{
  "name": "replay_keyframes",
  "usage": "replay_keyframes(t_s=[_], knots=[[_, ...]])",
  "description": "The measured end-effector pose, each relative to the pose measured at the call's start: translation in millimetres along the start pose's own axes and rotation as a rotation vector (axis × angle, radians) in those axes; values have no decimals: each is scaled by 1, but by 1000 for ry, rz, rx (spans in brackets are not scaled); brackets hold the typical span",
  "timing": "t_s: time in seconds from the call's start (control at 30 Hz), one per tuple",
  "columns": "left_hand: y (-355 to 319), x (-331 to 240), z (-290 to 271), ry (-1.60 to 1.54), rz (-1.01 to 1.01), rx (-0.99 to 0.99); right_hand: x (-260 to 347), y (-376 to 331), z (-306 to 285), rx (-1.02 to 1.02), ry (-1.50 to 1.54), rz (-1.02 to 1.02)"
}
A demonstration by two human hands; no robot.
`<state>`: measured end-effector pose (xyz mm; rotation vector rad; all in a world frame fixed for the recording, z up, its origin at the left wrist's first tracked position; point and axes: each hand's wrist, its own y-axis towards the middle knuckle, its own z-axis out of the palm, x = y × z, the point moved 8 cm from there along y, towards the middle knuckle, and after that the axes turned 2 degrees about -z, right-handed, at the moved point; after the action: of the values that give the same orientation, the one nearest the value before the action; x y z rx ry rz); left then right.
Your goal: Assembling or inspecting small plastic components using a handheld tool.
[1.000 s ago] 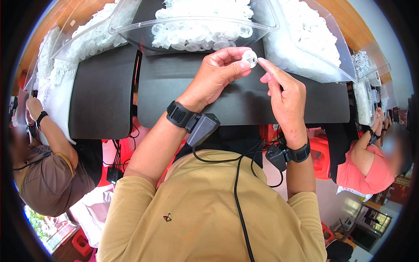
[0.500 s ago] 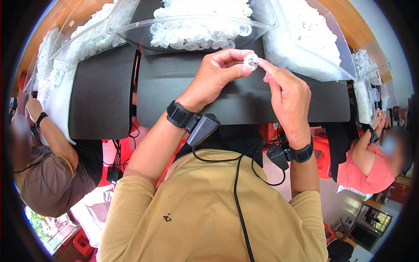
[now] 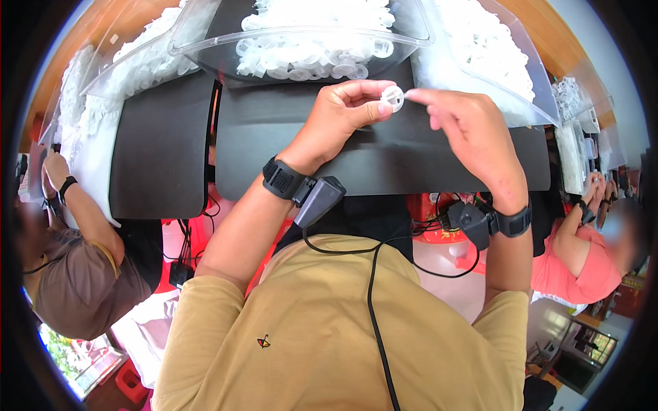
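My left hand [image 3: 346,109] pinches a small round white plastic ring [image 3: 393,97] between thumb and forefinger, above the black table [image 3: 356,147]. My right hand [image 3: 469,133] reaches in from the right, its forefinger tip touching the ring's right edge. Both wrists carry black bands with small black boxes and cables. Just beyond the hands stands a clear plastic tray [image 3: 226,58] heaped with several more white rings [image 3: 315,48].
Clear trays of white parts stand at the left [image 3: 113,82] and right [image 3: 493,55]. A person in a brown shirt [image 3: 68,274] sits at my left, a person in a pink shirt [image 3: 576,264] at my right. Red stools and cables lie under the table.
My right hand has closed in on the ring, its forefinger now touching it. The left hand keeps holding the ring in the same place.
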<state>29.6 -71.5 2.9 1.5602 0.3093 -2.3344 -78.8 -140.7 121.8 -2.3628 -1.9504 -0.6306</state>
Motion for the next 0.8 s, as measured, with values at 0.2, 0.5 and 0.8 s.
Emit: replay_keyframes(t_s=[0.2, 0.5, 0.8], knots=[[-1, -2, 1, -152, -31, 17, -8, -18, 10, -188, 156, 146], [-2, -3, 2, -224, -18, 42, 4, -25, 15, -358, -36, 119], [-1, 2, 1, -302, -14, 24, 12, -25, 24, -331, -161, 67]])
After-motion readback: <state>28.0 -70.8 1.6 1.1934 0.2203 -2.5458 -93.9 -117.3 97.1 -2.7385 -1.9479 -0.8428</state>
